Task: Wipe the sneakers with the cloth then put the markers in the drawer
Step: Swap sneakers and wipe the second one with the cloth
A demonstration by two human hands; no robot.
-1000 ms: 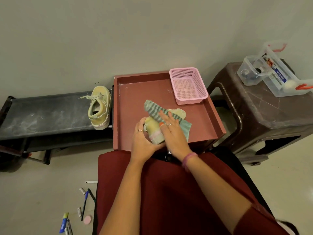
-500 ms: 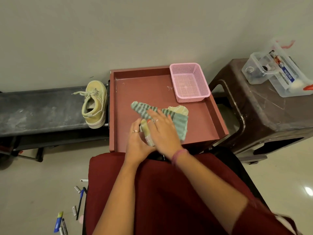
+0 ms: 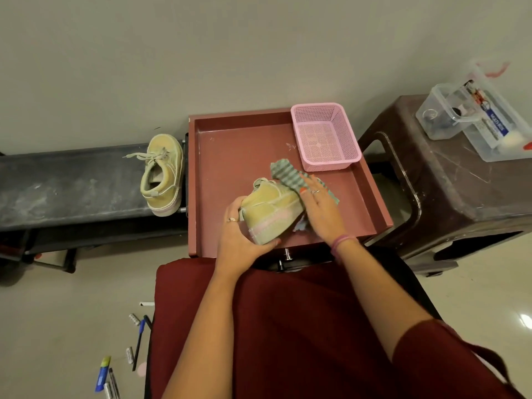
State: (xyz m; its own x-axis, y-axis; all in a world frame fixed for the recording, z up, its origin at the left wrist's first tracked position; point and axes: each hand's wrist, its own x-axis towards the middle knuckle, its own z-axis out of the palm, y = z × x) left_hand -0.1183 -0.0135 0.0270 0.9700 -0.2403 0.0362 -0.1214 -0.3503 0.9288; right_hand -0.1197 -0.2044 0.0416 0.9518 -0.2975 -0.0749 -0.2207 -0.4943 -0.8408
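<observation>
Striped cloth [image 3: 290, 176] has slid off the sneaker [image 3: 272, 210]'s side toward its toe, right hand [image 3: 321, 210] pressing it flat-fingered, left hand [image 3: 244, 237] gripping the heel, so wiping's ongoing.

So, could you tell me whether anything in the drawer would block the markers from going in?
Partly. The left hand holds a sneaker over the drawer, the right hand presses the cloth there, and a pink basket fills the far right corner. The markers lie on the floor.
</observation>
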